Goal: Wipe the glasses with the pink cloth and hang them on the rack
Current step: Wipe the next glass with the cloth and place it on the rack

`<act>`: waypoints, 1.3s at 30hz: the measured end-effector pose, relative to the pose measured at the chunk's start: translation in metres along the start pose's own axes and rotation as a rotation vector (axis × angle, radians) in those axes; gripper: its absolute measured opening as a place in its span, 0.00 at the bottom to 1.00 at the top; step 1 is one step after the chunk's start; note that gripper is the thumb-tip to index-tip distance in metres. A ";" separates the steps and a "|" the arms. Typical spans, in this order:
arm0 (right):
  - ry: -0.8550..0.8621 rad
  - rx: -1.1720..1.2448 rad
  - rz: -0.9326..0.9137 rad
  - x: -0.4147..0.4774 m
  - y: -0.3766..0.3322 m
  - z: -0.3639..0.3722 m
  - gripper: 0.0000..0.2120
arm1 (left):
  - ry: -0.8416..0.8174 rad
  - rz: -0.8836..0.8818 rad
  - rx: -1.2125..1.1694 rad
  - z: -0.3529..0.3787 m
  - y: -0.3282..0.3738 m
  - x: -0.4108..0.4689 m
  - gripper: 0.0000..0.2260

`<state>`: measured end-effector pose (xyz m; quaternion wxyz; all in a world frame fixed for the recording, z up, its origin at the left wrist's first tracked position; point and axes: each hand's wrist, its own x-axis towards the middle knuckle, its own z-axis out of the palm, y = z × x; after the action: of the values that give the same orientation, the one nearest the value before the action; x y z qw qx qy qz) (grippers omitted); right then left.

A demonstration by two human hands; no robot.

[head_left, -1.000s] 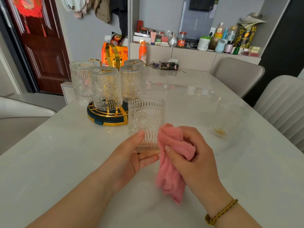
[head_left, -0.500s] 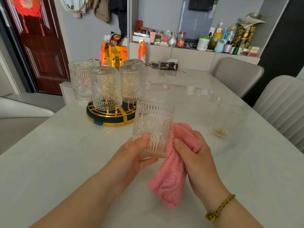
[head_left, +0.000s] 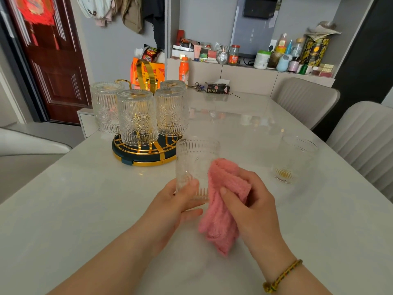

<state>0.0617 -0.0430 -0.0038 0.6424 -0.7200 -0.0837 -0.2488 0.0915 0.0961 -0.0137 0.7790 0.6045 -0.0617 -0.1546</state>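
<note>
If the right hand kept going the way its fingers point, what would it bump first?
Probably the glass that the left hand holds. The right hand grips the cloth, which looks pressed against that glass.

Room to pass over bare table on the left and along the near edge. Blocked far left by rack, crowded with four upturned glasses around a tall gold handle. Rack just beyond held glass. On the right, lone glass upright, apart from cloth. Wide bare stretch behind, up to box and bottle. Chairs close along the right edge.
</note>
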 end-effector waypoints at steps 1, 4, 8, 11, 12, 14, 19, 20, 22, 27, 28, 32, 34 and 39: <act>-0.006 -0.041 -0.044 -0.002 -0.002 0.003 0.13 | -0.038 0.012 0.037 -0.001 0.000 0.000 0.39; 0.007 -0.123 -0.131 -0.002 -0.009 -0.001 0.12 | -0.121 0.052 0.106 -0.004 0.001 -0.002 0.46; 0.154 -0.057 -0.086 0.008 -0.014 -0.017 0.13 | -0.194 0.015 0.064 0.003 -0.002 -0.006 0.45; 0.088 0.015 0.053 0.010 -0.013 -0.016 0.13 | -0.213 0.010 -0.025 0.003 -0.001 -0.006 0.44; 0.053 0.023 0.102 0.010 -0.012 -0.014 0.12 | -0.203 0.010 -0.077 0.002 0.000 -0.006 0.43; -0.019 0.005 0.171 0.008 -0.009 -0.011 0.10 | -0.175 0.017 -0.183 -0.001 0.002 -0.003 0.40; -0.089 -0.228 -0.145 0.004 -0.018 -0.009 0.08 | -0.137 0.020 -0.063 -0.003 0.004 -0.003 0.35; -0.078 -0.252 -0.205 0.004 -0.018 -0.011 0.08 | -0.149 0.007 0.009 -0.001 0.004 -0.004 0.36; -0.014 -0.237 -0.235 0.004 -0.018 -0.013 0.09 | -0.203 -0.024 0.073 0.003 0.001 -0.007 0.41; 0.151 -0.105 -0.073 0.009 -0.012 -0.017 0.13 | -0.270 -0.006 -0.067 0.005 0.003 -0.010 0.41; 0.125 -0.083 -0.019 0.010 -0.010 -0.018 0.13 | -0.270 0.000 -0.108 0.004 0.004 -0.010 0.39; -0.086 0.006 0.074 0.011 -0.008 -0.017 0.07 | -0.176 0.004 -0.216 0.000 0.003 -0.006 0.31; -0.133 -0.061 -0.006 0.009 -0.011 -0.015 0.11 | -0.126 -0.006 -0.201 -0.001 0.004 -0.004 0.33; 0.039 -0.123 -0.134 0.005 -0.015 -0.012 0.10 | -0.184 -0.022 -0.032 0.003 0.003 -0.008 0.43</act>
<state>0.0563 -0.0533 0.0120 0.5803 -0.7459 -0.1039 -0.3100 0.0836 0.0966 -0.0092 0.7778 0.5760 -0.1238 -0.2192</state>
